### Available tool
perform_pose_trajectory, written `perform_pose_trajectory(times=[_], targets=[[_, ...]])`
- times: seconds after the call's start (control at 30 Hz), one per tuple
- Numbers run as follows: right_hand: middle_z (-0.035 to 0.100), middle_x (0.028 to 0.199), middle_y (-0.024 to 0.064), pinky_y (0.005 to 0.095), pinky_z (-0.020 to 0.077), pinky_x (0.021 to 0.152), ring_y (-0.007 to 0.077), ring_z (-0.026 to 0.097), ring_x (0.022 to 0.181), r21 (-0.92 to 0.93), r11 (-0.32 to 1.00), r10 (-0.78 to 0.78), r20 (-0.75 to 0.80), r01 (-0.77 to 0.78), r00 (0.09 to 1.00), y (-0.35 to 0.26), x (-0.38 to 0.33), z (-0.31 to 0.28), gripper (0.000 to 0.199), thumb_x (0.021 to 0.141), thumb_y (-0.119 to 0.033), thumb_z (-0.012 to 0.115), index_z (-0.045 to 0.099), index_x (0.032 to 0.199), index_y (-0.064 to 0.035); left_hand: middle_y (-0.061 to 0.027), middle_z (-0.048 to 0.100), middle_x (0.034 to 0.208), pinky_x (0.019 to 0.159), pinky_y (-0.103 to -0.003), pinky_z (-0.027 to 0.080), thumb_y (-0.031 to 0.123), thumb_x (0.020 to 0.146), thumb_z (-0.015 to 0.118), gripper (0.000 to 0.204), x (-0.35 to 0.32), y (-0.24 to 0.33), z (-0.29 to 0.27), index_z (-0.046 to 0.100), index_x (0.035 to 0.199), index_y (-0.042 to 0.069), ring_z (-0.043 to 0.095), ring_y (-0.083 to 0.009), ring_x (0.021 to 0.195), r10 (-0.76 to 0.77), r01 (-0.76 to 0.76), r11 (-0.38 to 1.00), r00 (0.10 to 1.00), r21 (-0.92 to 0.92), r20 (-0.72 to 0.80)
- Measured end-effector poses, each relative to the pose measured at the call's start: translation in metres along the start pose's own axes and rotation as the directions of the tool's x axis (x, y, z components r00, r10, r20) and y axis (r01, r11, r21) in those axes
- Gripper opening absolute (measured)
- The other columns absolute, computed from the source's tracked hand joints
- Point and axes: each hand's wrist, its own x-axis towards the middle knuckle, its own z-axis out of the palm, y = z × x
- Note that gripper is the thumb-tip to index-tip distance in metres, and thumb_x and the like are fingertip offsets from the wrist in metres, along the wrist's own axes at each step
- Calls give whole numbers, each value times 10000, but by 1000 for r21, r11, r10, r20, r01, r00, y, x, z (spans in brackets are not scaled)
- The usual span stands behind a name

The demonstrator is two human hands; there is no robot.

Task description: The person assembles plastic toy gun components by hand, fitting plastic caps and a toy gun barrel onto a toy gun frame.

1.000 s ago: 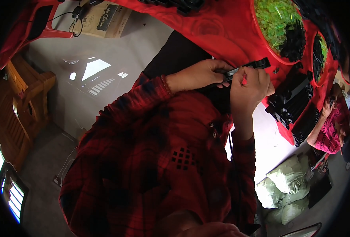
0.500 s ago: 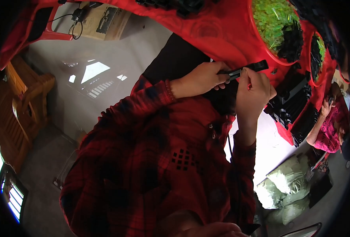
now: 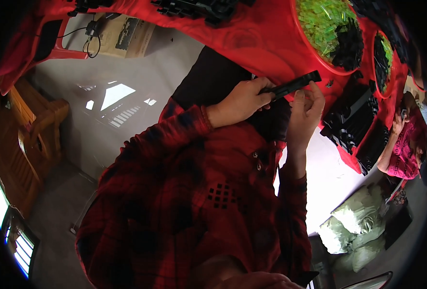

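Note:
A long, narrow black plastic piece (image 3: 296, 85) slants up to the right above my lap. My left hand (image 3: 242, 102) is closed on its lower left end, thumb on top. My right hand (image 3: 308, 108) is just below the other end, its index finger reaching up toward the piece. The thumb and other fingers of that hand are curled in; whatever they may hold is too small to make out. Beyond my hands lies a red-covered table (image 3: 252, 41). A red tub (image 3: 304, 45) on it holds yellow-green translucent bits (image 3: 322, 21) and black bits (image 3: 347, 48).
Long black parts (image 3: 351, 118) are stacked at the right, and more black parts (image 3: 199, 7) lie at the far edge. A second red-rimmed tub (image 3: 383, 91) is nearby. At far right sits a person in pink (image 3: 404, 149). Pale sacks (image 3: 358, 216) and a wooden chair (image 3: 25, 135) flank me.
My right hand has come off the middle of the black piece and sits slightly lower, its index finger now stretched out. The view has shifted a little. My left hand keeps its hold.

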Motion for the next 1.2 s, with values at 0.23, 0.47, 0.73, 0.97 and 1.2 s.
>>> perform_pose_trajectory(times=[0.23, 0.47, 0.73, 0.97, 1.2], targets=[[570, 1007, 115, 287, 484, 700, 137, 578, 829, 53, 998, 39, 49, -42, 998, -10, -4, 7, 481, 897, -52, 681, 434, 1301, 31, -68, 659, 943, 725, -260, 525, 82, 975, 541, 244, 0, -5, 7, 559, 1191, -30, 655, -117, 828, 59, -61, 996, 998, -65, -30], [599, 1065, 138, 284, 505, 736, 152, 598, 866, 166, 965, 195, 67, -203, 979, -9, -9, 12, 509, 876, -42, 709, 429, 1290, 51, -76, 653, 894, 714, -279, 519, 84, 972, 546, 199, -1, -7, 8, 569, 1135, -28, 645, -127, 793, 7, -3, 998, 998, 65, -64], [604, 1084, 127, 268, 511, 706, 126, 597, 849, 232, 962, 109, 162, -145, 981, 0, -7, 10, 462, 877, 12, 687, 433, 1259, 56, -65, 634, 814, 678, -273, 493, 98, 978, 561, 133, -4, -11, 14, 576, 1046, -16, 591, -116, 721, 88, -65, 984, 987, 164, -135], [586, 1056, 119, 242, 502, 683, 113, 584, 797, 278, 956, 58, 129, -92, 990, 5, -10, 13, 430, 849, 70, 678, 439, 1205, 45, -34, 642, 835, 667, -253, 490, 86, 975, 566, 129, -7, -10, 14, 591, 1069, 0, 587, -95, 728, 29, -26, 999, 992, 26, -121], [574, 1083, 119, 255, 503, 709, 124, 586, 858, 263, 963, 32, 115, -61, 993, -2, -14, 16, 426, 841, 81, 672, 438, 1195, 39, -12, 590, 873, 731, -244, 482, 43, 956, 552, 203, -4, -19, 12, 602, 1144, -16, 556, -79, 778, 74, -80, 992, 995, -95, -67]])
